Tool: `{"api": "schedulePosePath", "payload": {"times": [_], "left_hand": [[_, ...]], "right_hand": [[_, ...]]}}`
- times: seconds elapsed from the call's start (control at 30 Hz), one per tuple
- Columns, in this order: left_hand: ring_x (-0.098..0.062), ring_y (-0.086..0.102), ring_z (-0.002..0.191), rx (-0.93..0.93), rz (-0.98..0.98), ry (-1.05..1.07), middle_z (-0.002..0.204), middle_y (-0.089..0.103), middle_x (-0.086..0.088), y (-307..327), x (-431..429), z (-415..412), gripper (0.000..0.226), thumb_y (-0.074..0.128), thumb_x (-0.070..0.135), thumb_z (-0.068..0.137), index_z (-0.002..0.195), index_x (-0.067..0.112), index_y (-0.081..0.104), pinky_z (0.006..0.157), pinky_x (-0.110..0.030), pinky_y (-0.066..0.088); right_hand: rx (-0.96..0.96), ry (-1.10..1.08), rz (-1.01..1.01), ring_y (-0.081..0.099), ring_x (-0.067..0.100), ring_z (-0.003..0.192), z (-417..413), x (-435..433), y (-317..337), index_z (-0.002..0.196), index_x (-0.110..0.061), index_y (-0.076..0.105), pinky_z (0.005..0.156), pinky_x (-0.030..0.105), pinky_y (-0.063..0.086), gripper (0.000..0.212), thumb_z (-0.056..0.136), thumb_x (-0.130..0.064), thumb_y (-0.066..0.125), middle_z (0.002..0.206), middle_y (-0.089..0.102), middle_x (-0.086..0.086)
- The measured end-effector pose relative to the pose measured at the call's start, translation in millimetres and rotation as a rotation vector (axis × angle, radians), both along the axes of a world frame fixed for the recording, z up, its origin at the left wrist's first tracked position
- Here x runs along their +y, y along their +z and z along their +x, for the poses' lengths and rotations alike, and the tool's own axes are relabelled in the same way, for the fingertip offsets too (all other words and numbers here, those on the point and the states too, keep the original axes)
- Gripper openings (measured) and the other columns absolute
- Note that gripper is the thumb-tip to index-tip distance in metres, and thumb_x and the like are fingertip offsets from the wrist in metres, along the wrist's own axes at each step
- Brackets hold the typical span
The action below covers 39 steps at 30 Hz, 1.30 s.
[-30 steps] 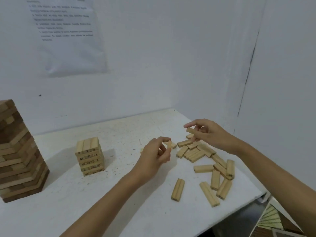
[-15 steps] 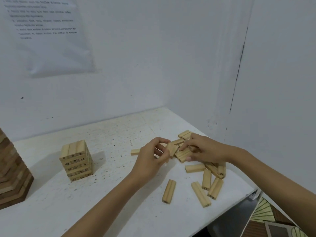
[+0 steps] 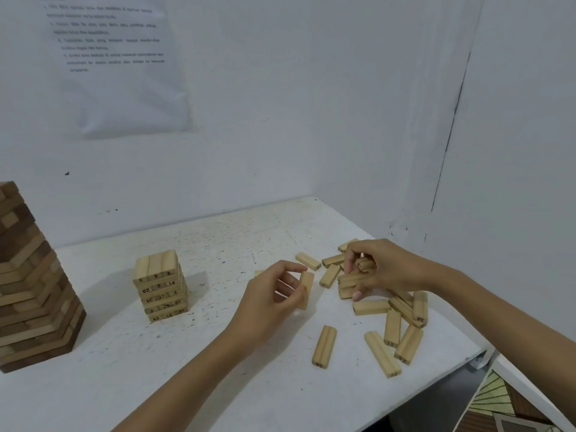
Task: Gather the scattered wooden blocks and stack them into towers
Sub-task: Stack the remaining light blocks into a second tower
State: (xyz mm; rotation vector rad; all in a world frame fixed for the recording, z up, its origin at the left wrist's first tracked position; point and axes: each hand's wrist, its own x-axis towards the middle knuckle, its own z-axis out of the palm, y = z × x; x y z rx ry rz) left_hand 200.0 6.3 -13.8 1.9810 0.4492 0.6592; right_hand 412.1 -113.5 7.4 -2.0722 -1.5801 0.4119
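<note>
Our left hand [image 3: 271, 304] pinches one pale rectangular wooden block [image 3: 306, 288] betw. thumb & fingertips, upright, just above the white speckled tabletop [image 3: 218, 385]; the other fingers are loosely curled. Our right hand [image 3: 389, 268] is curled round a small bundle of the same blocks [image 3: 350, 280] at the far side of the scatter, thumb on the near side, fingers over the top. We can't tell the exact no. in that grip; looks like 2 or 3.

The remaining loose blocks [image 3: 371, 307] lie flat near the tabletop's right front corner, several touching or overlapping. The short pale tower of numbered blocks [image 3: 160, 285] stands well apart to the left, w/ a taller tower of mixed brown blocks [image 3: 31, 291] at the far left edge.

Handling, as we judge it: blocks are prob. light, stiff, smooth wood w/ no give, so a light pinch is enough. Smooth faces may slide vs. each other in a bundle, so squeeze across the widths w/ thumb opposite fingers & keep the ends flush. For a single block, take it across the long sides near mid-length so it doesn't pivot. The blocks themselves aren't fragile; the risk is nudging the tower on release.
</note>
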Motion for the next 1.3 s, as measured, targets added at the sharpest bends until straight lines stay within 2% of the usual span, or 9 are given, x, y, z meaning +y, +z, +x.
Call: {"api": "schedulePosePath", "payload": {"times": [0.3, 0.4, 0.57, 0.7, 0.83, 0.97, 1.1, 1.2, 1.3], "left_hand": [[-0.019, 0.067, 0.073, -0.038, -0.068, 0.050, 0.082, 0.064, 0.000, 2, 12, -35, 0.023, 0.063, 0.007, 0.089, 0.106, 0.021, 0.064, 0.070, -0.029, 0.058], [-0.023, 0.069, 0.073, -0.030, -0.115, 0.109, 0.077, 0.065, 0.002, -1, 16, -53, 0.024, 0.065, 0.008, 0.088, 0.107, 0.023, 0.063, 0.073, -0.036, 0.058], [-0.017, 0.064, 0.066, -0.004, -0.195, 0.201, 0.077, 0.062, 0.001, -8, 25, -90, 0.021, 0.065, 0.009, 0.088, 0.104, 0.022, 0.065, 0.066, -0.025, 0.052], [-0.017, 0.063, 0.070, -0.008, -0.278, 0.261, 0.079, 0.061, -0.001, -11, 29, -115, 0.018, 0.063, 0.007, 0.088, 0.102, 0.018, 0.067, 0.065, -0.025, 0.054], [-0.016, 0.064, 0.069, -0.013, -0.308, 0.296, 0.076, 0.060, -0.004, -13, 31, -134, 0.018, 0.062, 0.003, 0.088, 0.103, 0.013, 0.066, 0.067, -0.024, 0.056], [-0.015, 0.060, 0.070, -0.015, -0.273, 0.386, 0.078, 0.060, -0.006, -17, 32, -143, 0.017, 0.061, 0.004, 0.089, 0.098, 0.015, 0.068, 0.064, -0.017, 0.052], [-0.006, 0.058, 0.070, 0.039, -0.163, 0.449, 0.079, 0.063, -0.001, -18, 34, -147, 0.016, 0.065, 0.007, 0.087, 0.096, 0.020, 0.068, 0.065, -0.014, 0.050], [-0.001, 0.053, 0.068, 0.074, -0.091, 0.500, 0.086, 0.062, 0.000, -19, 31, -146, 0.015, 0.067, 0.009, 0.086, 0.097, 0.018, 0.068, 0.062, -0.008, 0.044], [-0.002, 0.053, 0.072, 0.097, -0.061, 0.529, 0.093, 0.060, -0.002, -19, 29, -147, 0.014, 0.066, 0.011, 0.087, 0.098, 0.019, 0.067, 0.062, -0.007, 0.043]], "right_hand": [[0.241, 0.108, 0.213, 0.040, 0.004, 0.058, -53, 28, 7, 0.111, -0.029, 0.063, 0.060, 0.018, 0.038, 0.027, 0.086, -0.025, 0.072, 0.063, 0.042, -0.007], [0.379, 0.146, 0.206, 0.053, 0.006, 0.060, -80, 45, 1, 0.107, -0.022, 0.060, 0.063, 0.023, 0.046, 0.016, 0.092, -0.025, 0.064, 0.059, 0.049, -0.004], [0.546, 0.124, 0.123, 0.063, 0.019, 0.059, -117, 69, -13, 0.109, -0.016, 0.054, 0.057, 0.033, 0.042, 0.010, 0.099, -0.018, 0.052, 0.064, 0.066, 0.005], [0.650, 0.154, 0.076, 0.064, 0.013, 0.058, -143, 82, -22, 0.109, -0.012, 0.054, 0.050, 0.023, 0.040, 0.011, 0.099, -0.013, 0.053, 0.068, 0.064, 0.005], [0.623, 0.167, 0.045, 0.053, 0.005, 0.061, -165, 90, -27, 0.101, -0.018, 0.057, 0.059, 0.016, 0.044, 0.006, 0.097, -0.014, 0.057, 0.072, 0.055, 0.000], [0.589, 0.148, 0.066, 0.048, 0.011, 0.070, -179, 98, -35, 0.099, -0.022, 0.061, 0.068, 0.022, 0.043, 0.007, 0.094, -0.018, 0.061, 0.077, 0.051, 0.005], [0.457, 0.130, 0.097, 0.051, -0.005, 0.067, -183, 96, -32, 0.101, -0.025, 0.062, 0.062, 0.005, 0.039, 0.008, 0.094, -0.023, 0.062, 0.082, 0.058, -0.003], [0.369, 0.117, 0.102, 0.050, -0.001, 0.071, -183, 92, -33, 0.108, -0.027, 0.059, 0.061, 0.008, 0.039, 0.015, 0.093, -0.028, 0.063, 0.085, 0.057, -0.006], [0.488, 0.094, 0.056, 0.049, 0.005, 0.082, -185, 89, -27, 0.112, -0.032, 0.054, 0.076, 0.016, 0.041, 0.016, 0.096, -0.030, 0.054, 0.092, 0.053, -0.006]]}}
